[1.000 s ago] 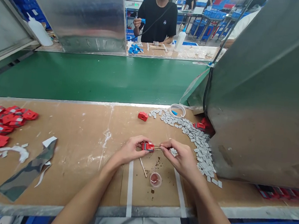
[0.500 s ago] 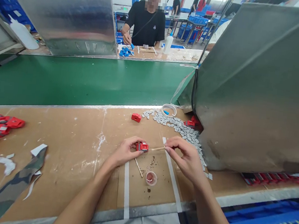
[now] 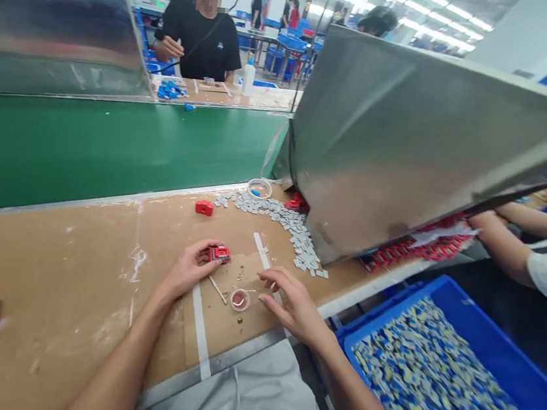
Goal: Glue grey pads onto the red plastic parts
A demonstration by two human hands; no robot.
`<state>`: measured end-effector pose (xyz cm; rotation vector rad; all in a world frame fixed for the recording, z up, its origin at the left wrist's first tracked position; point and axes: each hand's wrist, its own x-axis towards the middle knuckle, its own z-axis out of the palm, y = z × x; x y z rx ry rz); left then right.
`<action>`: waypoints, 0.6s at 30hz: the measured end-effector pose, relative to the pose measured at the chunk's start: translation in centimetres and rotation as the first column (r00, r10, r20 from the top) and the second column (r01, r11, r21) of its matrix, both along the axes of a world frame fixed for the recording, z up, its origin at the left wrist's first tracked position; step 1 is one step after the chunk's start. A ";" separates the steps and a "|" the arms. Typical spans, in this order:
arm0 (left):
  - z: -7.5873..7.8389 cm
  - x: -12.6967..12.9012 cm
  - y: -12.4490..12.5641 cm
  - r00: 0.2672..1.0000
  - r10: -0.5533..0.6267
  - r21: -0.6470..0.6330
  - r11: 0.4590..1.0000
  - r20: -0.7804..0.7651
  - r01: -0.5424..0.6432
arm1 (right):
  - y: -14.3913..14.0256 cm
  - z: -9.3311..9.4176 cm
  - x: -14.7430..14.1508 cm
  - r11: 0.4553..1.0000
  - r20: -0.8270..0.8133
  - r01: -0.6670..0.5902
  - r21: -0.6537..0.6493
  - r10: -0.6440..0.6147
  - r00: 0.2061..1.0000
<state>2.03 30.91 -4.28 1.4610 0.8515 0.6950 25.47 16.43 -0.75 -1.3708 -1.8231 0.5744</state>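
Note:
My left hand (image 3: 193, 267) grips a small red toy car part (image 3: 220, 254) between thumb and fingers. Off to its right, my right hand (image 3: 283, 298) hovers over the board with thumb and fingers apart and nothing visible between them. Between the hands stands a small clear cup (image 3: 239, 301) with reddish-brown contents; a thin stick (image 3: 250, 290) shows at its right rim, toward my right fingertips. Left of the cup, another thin stick (image 3: 217, 289) lies on the brown board.
Many grey rectangular pieces (image 3: 295, 227) and a tape ring (image 3: 259, 189) lie behind the hands, near a red block (image 3: 204, 208). A metal panel (image 3: 408, 148) leans at right. A blue bin (image 3: 446, 290) of small parts stands below. Across the green belt (image 3: 112, 147) sits a person.
My right hand has let go of the stick, which now rests at the cup, and its fingers have spread. The view has swung right. My left hand still holds the red part.

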 end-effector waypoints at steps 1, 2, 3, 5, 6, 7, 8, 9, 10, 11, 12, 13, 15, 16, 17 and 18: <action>0.2 0.0 0.0 1.000 0.001 -0.014 1.000 -0.005 -0.001 | -0.7 -0.2 0.8 0.998 -0.001 0.058 0.007 -0.058 0.998; 0.4 0.1 0.0 1.000 0.004 -0.022 1.000 -0.013 -0.004 | -1.5 -0.4 1.7 0.992 0.005 0.124 0.015 -0.124 0.992; 0.6 0.1 0.0 1.000 0.015 -0.022 1.000 -0.023 -0.015 | -2.5 -0.8 2.7 0.981 0.018 0.195 0.017 -0.195 0.981; 0.9 0.3 0.0 0.998 0.040 -0.013 0.999 -0.052 -0.041 | -4.8 -1.8 4.9 0.933 0.064 0.361 -0.003 -0.360 0.931; 1.1 0.4 0.1 0.996 0.059 -0.007 0.998 -0.065 -0.059 | -6.2 -2.5 6.2 0.890 0.099 0.455 -0.028 -0.451 0.887; 1.2 0.5 0.1 0.994 0.076 -0.007 0.997 -0.080 -0.076 | -7.6 -3.4 7.4 0.833 0.139 0.550 -0.059 -0.539 0.831; 1.2 0.6 0.1 0.992 0.090 -0.012 0.996 -0.092 -0.092 | -9.0 -4.3 8.8 0.760 0.183 0.644 -0.091 -0.623 0.761; 1.2 0.7 0.1 0.990 0.102 -0.019 0.994 -0.101 -0.105 | -10.5 -5.4 10.2 0.684 0.217 0.721 -0.111 -0.692 0.689; 1.2 0.7 0.2 0.988 0.111 -0.025 0.993 -0.108 -0.115 | -12.0 -6.5 11.6 0.610 0.243 0.783 -0.121 -0.746 0.620; 1.2 0.8 0.2 0.987 0.117 -0.032 0.992 -0.111 -0.121 | -13.4 -7.7 12.9 0.534 0.266 0.836 -0.128 -0.793 0.548; 1.2 0.7 0.2 0.986 0.120 -0.037 0.991 -0.113 -0.125 | -14.9 -8.8 14.2 0.456 0.292 0.879 -0.136 -0.830 0.476; 1.2 0.7 0.1 0.986 0.121 -0.041 0.991 -0.114 -0.126 | -16.2 -10.1 15.4 0.387 0.322 0.910 -0.149 -0.851 0.414; 1.1 0.5 0.2 0.987 0.117 -0.051 0.991 -0.114 -0.124 | -18.6 -12.5 17.1 0.305 0.387 0.930 -0.205 -0.848 0.363; 1.1 0.5 0.2 0.987 0.116 -0.054 0.991 -0.113 -0.123 | -19.5 -13.7 17.6 0.293 0.414 0.925 -0.240 -0.831 0.371; 1.0 0.4 0.3 0.987 0.118 -0.055 0.991 -0.112 -0.124 | -20.3 -14.8 18.0 0.293 0.438 0.916 -0.275 -0.809 0.391; 1.0 0.4 0.4 0.987 0.121 -0.056 0.990 -0.109 -0.127 | -21.0 -15.8 18.1 0.299 0.459 0.905 -0.303 -0.786 0.414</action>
